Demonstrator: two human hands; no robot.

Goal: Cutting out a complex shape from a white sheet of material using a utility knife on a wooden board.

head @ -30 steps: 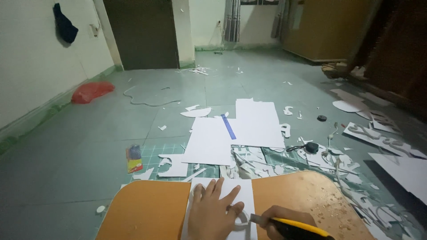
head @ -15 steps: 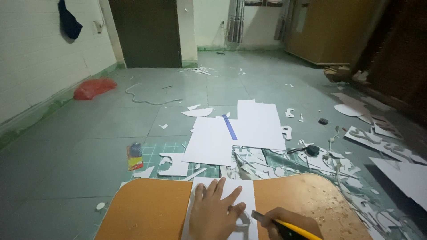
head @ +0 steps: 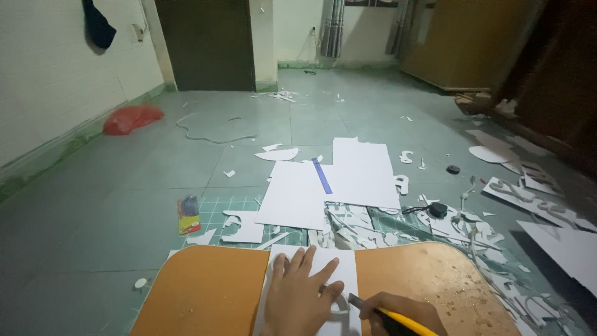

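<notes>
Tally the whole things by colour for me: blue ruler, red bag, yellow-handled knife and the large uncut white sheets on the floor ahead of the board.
White: 2, large sheets and
Blue: 1, ruler
Red: 1, bag
Yellow: 1, knife in the right hand
Total: 5

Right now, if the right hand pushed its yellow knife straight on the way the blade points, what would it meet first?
The right hand aims the yellow knife up-left. Its tip is already at the white sheet, and the left hand pressing that sheet lies just beyond, thumb first, though depth is hard to judge.
</notes>
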